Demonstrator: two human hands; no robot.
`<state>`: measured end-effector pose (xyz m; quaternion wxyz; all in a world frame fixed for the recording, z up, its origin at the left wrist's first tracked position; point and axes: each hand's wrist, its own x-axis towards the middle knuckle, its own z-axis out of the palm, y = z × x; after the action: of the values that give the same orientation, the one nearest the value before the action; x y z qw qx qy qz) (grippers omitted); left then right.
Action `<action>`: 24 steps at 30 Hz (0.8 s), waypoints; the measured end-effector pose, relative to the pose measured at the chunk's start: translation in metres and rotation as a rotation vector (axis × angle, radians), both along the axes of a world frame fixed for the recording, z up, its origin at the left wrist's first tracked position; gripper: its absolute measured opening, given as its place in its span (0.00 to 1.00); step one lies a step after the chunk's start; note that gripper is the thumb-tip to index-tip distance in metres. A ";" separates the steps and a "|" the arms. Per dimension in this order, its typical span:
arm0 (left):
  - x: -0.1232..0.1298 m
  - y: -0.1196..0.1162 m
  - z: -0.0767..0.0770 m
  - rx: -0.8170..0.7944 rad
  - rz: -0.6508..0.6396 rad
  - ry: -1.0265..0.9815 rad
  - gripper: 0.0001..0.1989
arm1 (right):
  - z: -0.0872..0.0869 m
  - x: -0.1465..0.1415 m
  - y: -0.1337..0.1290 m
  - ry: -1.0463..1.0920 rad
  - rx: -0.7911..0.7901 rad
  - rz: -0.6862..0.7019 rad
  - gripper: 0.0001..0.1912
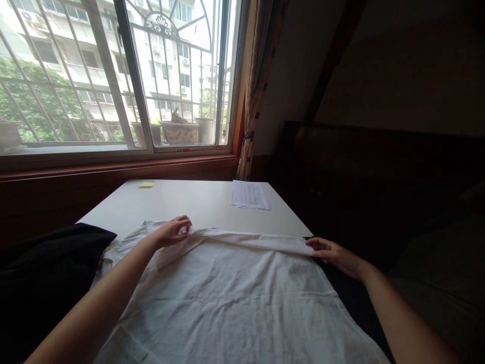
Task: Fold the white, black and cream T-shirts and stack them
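Note:
A white cloth garment (235,293) lies spread over the near part of the white table, lightly wrinkled, with its far edge turned over in a narrow strip. My left hand (173,231) pinches that far edge at the left, fingers curled. At the right end of the strip, my right hand (329,253) grips the garment between thumb and fingers. Bunched white fabric extends to the left of my left hand. Dark cloth shows beneath the garment's right side.
The white table (189,202) bears a yellow sticky pad (147,184) at its far left and printed papers (250,195) at its far right. Black fabric (49,273) lies at the left. Beyond stand a barred window and a tied curtain (248,146).

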<state>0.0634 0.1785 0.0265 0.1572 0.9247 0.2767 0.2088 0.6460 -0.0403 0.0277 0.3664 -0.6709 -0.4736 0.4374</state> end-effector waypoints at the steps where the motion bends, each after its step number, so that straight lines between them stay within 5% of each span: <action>1: 0.004 -0.001 0.001 0.007 0.000 0.002 0.06 | 0.001 -0.002 0.001 -0.001 -0.014 -0.013 0.30; 6: 0.033 -0.011 0.000 0.054 0.002 -0.003 0.08 | -0.005 -0.013 0.020 -0.042 0.011 -0.131 0.38; 13: 0.067 -0.022 -0.005 0.108 -0.033 0.065 0.07 | -0.012 -0.025 0.041 -0.046 0.135 -0.205 0.31; 24: 0.083 -0.002 -0.011 0.146 0.265 0.039 0.12 | -0.009 -0.012 0.044 -0.268 0.280 -0.322 0.16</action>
<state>0.1460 0.1763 0.0150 0.0554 0.8928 0.3837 0.2295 0.6341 0.0040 0.0183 0.4546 -0.7325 -0.4610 0.2106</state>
